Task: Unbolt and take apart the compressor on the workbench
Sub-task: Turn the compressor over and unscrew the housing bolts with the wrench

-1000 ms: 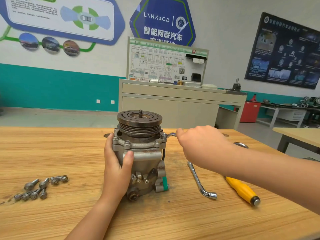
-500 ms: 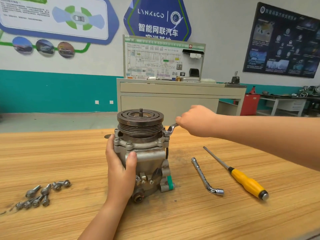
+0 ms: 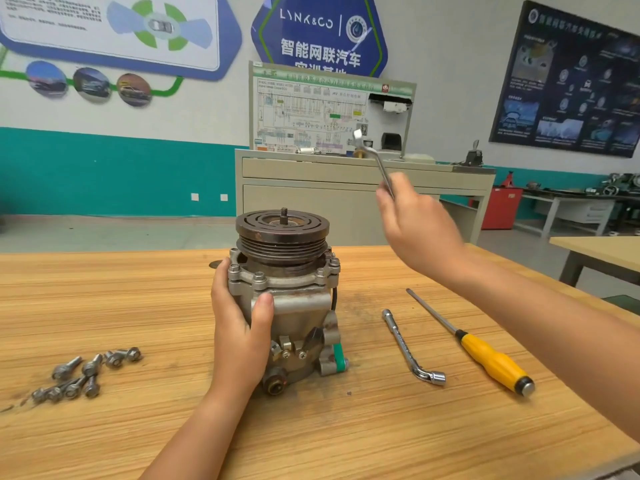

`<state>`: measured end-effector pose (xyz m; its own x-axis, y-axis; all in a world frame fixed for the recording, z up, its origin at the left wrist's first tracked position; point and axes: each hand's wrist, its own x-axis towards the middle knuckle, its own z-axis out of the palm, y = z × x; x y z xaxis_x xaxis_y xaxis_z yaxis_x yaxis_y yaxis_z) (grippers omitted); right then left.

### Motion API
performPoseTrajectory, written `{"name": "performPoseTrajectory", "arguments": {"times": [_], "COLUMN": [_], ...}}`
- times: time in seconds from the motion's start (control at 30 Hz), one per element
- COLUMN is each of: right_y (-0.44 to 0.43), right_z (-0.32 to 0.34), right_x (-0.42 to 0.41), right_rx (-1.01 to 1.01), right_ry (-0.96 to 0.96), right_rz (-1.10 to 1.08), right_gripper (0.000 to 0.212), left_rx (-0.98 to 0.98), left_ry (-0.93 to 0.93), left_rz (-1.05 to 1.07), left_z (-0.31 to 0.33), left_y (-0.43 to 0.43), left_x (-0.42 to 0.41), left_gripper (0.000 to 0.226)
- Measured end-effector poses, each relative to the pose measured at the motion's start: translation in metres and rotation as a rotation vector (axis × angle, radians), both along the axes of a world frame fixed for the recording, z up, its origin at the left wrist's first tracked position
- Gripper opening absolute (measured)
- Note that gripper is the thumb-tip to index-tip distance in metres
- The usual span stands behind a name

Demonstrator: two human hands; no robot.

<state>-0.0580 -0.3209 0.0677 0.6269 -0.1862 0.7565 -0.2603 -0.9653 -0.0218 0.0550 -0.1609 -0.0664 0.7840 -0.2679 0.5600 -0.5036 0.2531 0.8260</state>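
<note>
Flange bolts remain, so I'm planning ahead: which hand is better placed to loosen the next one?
Right. The right hand holds a wrench raised beside the compressor, while the left hand grips its housing, steadying it.

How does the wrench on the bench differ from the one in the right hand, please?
The bench wrench lies flat, untouched; the held wrench is aloft in the right hand. The bench wrench's bent end is nearest the person; the held wrench's points up. Both are bent steel.
</note>
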Motion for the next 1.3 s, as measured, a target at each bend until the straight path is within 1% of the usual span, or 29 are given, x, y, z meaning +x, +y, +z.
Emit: {"name": "performPoseTrajectory", "arguments": {"times": [0.1,0.13,0.17,0.23,0.33,0.4,0.57,0.63,0.7,0.8,0.93,1.07,1.17,1.3], "right_y": [0.017,0.022,0.028,0.039,0.048,0.052,0.066,0.070,0.068,0.065,0.067,0.060,0.048,0.044], "right_z": [-0.005,-0.008,-0.012,-0.017,-0.015,-0.012,0.008,0.012,0.012,0.010,0.006,0.012,0.016,0.012], "right_x": [-0.033,-0.039,-0.043,-0.046,-0.044,-0.041,-0.031,-0.029,-0.029,-0.033,-0.032,-0.032,-0.032,-0.027], "right_rx": [-0.081,-0.093,-0.133,-0.225,-0.271,-0.322,-0.494,-0.533,-0.574,-0.593,-0.662,-0.740,-0.745,-0.706], "right_ry": [0.392,0.485,0.549,0.620,0.638,0.690,0.818,0.879,0.909,0.908,0.926,0.924,0.917,0.890], "right_rz": [-0.239,-0.298,-0.339,-0.366,-0.372,-0.389,-0.419,-0.419,-0.416,-0.413,-0.381,-0.372,-0.344,-0.338], "right_gripper": [0.011,0.007,0.006,0.010,0.018,0.023,0.017,0.018,0.018,0.020,0.034,0.028,0.030,0.023], "left_rx": [0.006,0.008,0.010,0.011,0.012,0.011,0.001,0.003,0.013,0.016,0.011,0.014,0.013,0.015], "left_ry": [-0.005,-0.007,-0.008,-0.010,-0.010,-0.009,-0.010,-0.010,-0.009,-0.001,0.007,0.008,0.006,0.000], "left_rz": [0.010,0.013,0.015,0.019,0.020,0.017,0.013,0.012,0.009,0.011,0.016,0.010,0.014,0.010], "left_z": [-0.001,-0.002,-0.002,-0.003,-0.003,-0.003,-0.001,-0.001,-0.003,-0.003,-0.002,-0.002,-0.002,-0.003], "left_y": [-0.001,0.000,0.000,0.000,-0.001,-0.001,0.000,0.000,0.000,-0.001,-0.001,-0.001,0.000,0.000], "left_x": [0.002,0.003,0.003,0.002,0.002,0.003,0.000,0.001,0.002,0.004,0.002,0.002,0.002,0.003], "left_gripper": [0.080,0.082,0.082,0.082,0.080,0.082,0.071,0.072,0.078,0.083,0.083,0.085,0.084,0.083]}}
